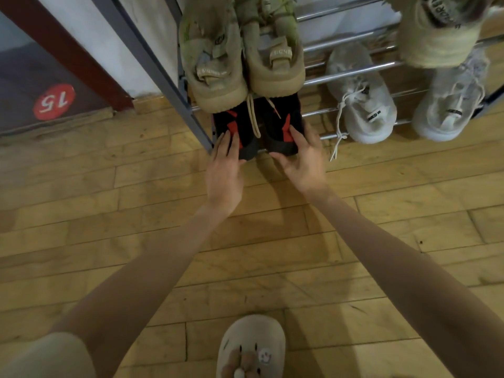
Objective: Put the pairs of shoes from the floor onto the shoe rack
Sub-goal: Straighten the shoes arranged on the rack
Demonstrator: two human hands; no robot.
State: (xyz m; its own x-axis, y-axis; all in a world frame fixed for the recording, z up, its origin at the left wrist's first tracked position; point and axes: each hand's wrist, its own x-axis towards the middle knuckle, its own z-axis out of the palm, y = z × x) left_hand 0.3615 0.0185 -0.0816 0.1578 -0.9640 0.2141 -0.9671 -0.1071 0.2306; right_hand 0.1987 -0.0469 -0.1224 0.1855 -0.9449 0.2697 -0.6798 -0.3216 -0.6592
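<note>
The pair of black-and-red fabric shoes (257,126) is set on the lowest tier of the chrome-barred shoe rack (163,75), its heels touched by the left hand (225,165) and right hand (302,159) (fingers nearly straight, gripping nothing), under tan suede sneakers (240,50).

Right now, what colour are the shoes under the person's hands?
The shoes are black with red patches, clearest in the head view.

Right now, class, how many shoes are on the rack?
7: two beige shoes upper left, two black-red shoes beneath them, two white shoes lower right, one beige shoe top right; more may lie outside the frame.
</note>
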